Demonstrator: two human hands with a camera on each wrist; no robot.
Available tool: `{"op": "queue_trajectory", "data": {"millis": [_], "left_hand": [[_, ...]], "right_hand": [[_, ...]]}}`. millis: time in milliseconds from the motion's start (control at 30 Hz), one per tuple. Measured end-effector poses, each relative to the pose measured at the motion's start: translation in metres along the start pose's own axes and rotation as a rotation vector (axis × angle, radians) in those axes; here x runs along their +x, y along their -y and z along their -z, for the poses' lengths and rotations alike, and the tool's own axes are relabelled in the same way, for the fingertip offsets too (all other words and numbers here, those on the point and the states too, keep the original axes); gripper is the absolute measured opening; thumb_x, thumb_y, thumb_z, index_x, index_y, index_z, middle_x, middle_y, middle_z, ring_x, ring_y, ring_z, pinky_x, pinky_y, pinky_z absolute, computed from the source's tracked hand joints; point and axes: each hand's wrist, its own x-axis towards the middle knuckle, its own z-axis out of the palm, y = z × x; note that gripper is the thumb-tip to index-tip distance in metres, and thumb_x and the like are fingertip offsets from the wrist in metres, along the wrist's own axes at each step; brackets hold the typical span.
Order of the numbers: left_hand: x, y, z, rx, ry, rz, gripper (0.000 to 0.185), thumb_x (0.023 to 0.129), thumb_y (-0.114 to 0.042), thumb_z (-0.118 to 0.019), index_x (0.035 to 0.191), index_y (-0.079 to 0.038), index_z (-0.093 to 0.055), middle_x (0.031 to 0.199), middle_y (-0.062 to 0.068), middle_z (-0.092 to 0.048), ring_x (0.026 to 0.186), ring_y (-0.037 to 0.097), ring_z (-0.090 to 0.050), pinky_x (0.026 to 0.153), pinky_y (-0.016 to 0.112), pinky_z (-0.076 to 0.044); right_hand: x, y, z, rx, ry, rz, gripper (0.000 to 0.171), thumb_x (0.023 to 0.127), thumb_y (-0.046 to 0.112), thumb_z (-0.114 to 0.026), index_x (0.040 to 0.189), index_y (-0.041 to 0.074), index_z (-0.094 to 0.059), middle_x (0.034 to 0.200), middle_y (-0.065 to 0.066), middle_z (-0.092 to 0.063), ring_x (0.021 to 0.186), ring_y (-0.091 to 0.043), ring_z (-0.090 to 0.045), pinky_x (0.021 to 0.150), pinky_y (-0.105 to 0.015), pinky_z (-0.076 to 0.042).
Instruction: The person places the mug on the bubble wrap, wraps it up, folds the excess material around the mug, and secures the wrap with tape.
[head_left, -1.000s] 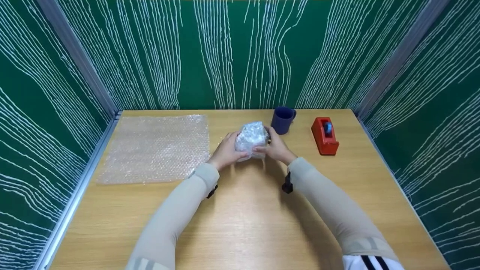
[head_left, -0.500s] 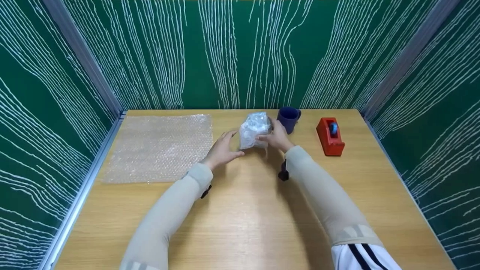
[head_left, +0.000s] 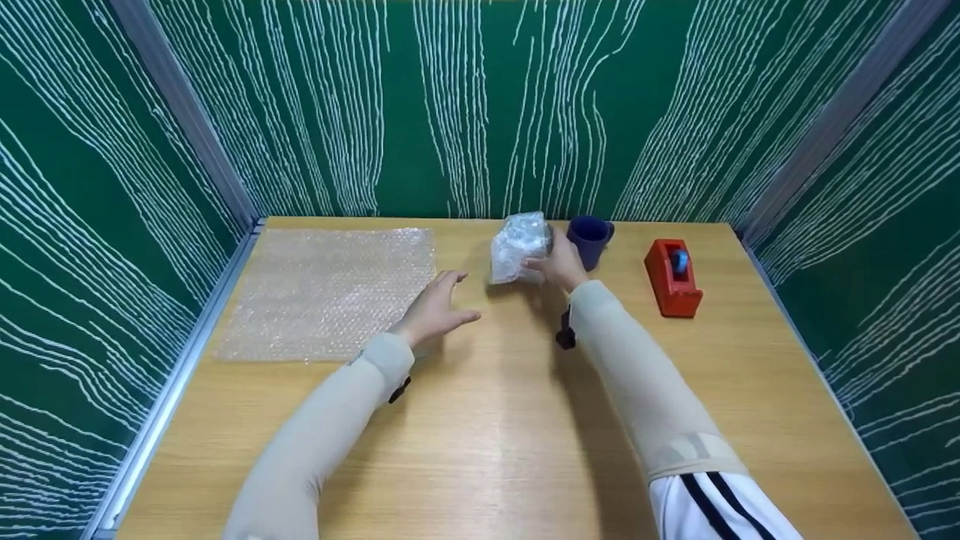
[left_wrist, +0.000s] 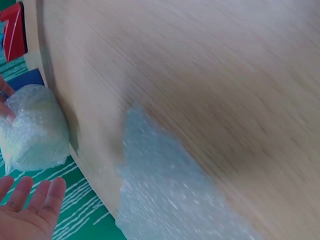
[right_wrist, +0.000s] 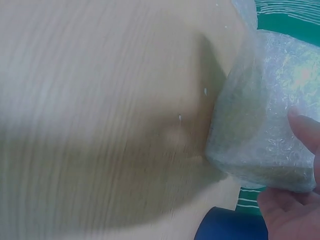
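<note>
A bundle wrapped in bubble wrap stands near the back of the wooden table, just left of a dark blue mug. My right hand grips the bundle from its right side; in the right wrist view the fingers lie on the bundle. My left hand hovers with spread, straight fingers a short way left of the bundle, holding nothing; the left wrist view shows its open palm below the bundle.
A flat sheet of bubble wrap lies on the table's left half. A red tape dispenser sits at the right, beyond the mug. Green patterned walls enclose the table on three sides.
My left hand has let go of the bundle and drawn back to the left. My right hand has carried the bundle farther back, beside the mug.
</note>
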Motion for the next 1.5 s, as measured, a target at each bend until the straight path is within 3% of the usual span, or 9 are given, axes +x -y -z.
{"op": "queue_trajectory", "data": {"millis": [267, 567, 767, 900, 1033, 1233, 1367, 1500], "left_hand": [[-0.006, 0.007, 0.010, -0.002, -0.012, -0.015, 0.081, 0.095, -0.029, -0.085, 0.161, -0.003, -0.045, 0.164, 0.018, -0.050, 0.154, 0.038, -0.047, 0.131, 0.050, -0.037], [-0.020, 0.034, 0.029, -0.004, -0.012, 0.057, 0.081, 0.095, -0.027, -0.084, 0.162, -0.005, -0.045, 0.165, 0.017, -0.048, 0.156, 0.038, -0.044, 0.132, 0.052, -0.035], [-0.034, 0.057, 0.047, 0.030, -0.008, 0.079, 0.081, 0.096, -0.028, -0.084, 0.162, -0.005, -0.045, 0.167, 0.018, -0.046, 0.156, 0.040, -0.044, 0.132, 0.055, -0.034], [-0.047, 0.072, 0.060, 0.032, 0.001, 0.129, 0.080, 0.097, -0.029, -0.083, 0.163, -0.006, -0.043, 0.168, 0.018, -0.043, 0.156, 0.041, -0.043, 0.132, 0.058, -0.033], [-0.059, 0.087, 0.072, 0.054, 0.003, 0.149, 0.080, 0.098, -0.029, -0.082, 0.163, -0.004, -0.042, 0.170, 0.021, -0.040, 0.159, 0.043, -0.038, 0.133, 0.059, -0.029], [-0.074, 0.109, 0.086, 0.093, -0.009, 0.127, 0.083, 0.098, -0.030, -0.080, 0.162, 0.003, -0.040, 0.169, 0.028, -0.038, 0.158, 0.049, -0.036, 0.134, 0.062, -0.026], [-0.082, 0.119, 0.093, 0.126, 0.005, 0.160, 0.085, 0.099, -0.032, -0.080, 0.163, 0.004, -0.037, 0.166, 0.029, -0.040, 0.152, 0.050, -0.044, 0.131, 0.062, -0.032], [-0.088, 0.126, 0.100, 0.187, 0.009, 0.183, 0.086, 0.099, -0.035, -0.079, 0.163, 0.005, -0.038, 0.165, 0.031, -0.040, 0.153, 0.052, -0.041, 0.131, 0.063, -0.031]], "right_hand": [[0.001, -0.003, 0.007, -0.051, -0.036, 0.046, 0.093, 0.102, 0.015, -0.077, 0.173, 0.008, -0.018, 0.177, -0.019, -0.032, 0.164, -0.036, -0.032, 0.136, -0.052, -0.028], [-0.018, -0.006, 0.012, -0.107, -0.107, 0.160, 0.090, 0.097, 0.017, -0.084, 0.167, 0.000, -0.031, 0.169, -0.024, -0.042, 0.159, -0.039, -0.039, 0.134, -0.051, -0.031], [-0.036, 0.000, 0.013, -0.102, -0.087, 0.145, 0.089, 0.098, 0.017, -0.083, 0.169, 0.005, -0.032, 0.172, -0.021, -0.039, 0.160, -0.039, -0.036, 0.133, -0.054, -0.033], [-0.047, 0.004, 0.011, -0.104, -0.077, 0.142, 0.091, 0.097, 0.019, -0.084, 0.169, 0.006, -0.031, 0.172, -0.021, -0.038, 0.159, -0.040, -0.038, 0.131, -0.055, -0.036], [-0.057, 0.006, 0.010, -0.105, -0.063, 0.187, 0.094, 0.096, 0.019, -0.085, 0.170, 0.006, -0.029, 0.173, -0.022, -0.036, 0.158, -0.042, -0.039, 0.130, -0.055, -0.038], [-0.071, 0.005, 0.006, -0.096, -0.048, 0.239, 0.089, 0.096, 0.017, -0.085, 0.167, 0.004, -0.034, 0.169, -0.024, -0.041, 0.154, -0.045, -0.044, 0.127, -0.058, -0.042], [-0.081, 0.006, 0.003, -0.111, -0.023, 0.278, 0.086, 0.096, 0.019, -0.085, 0.166, 0.002, -0.037, 0.168, -0.024, -0.043, 0.152, -0.045, -0.046, 0.126, -0.058, -0.042], [-0.091, 0.009, 0.001, -0.127, -0.007, 0.307, 0.086, 0.095, 0.021, -0.086, 0.165, 0.004, -0.039, 0.168, -0.022, -0.043, 0.151, -0.045, -0.047, 0.125, -0.058, -0.043]]}}
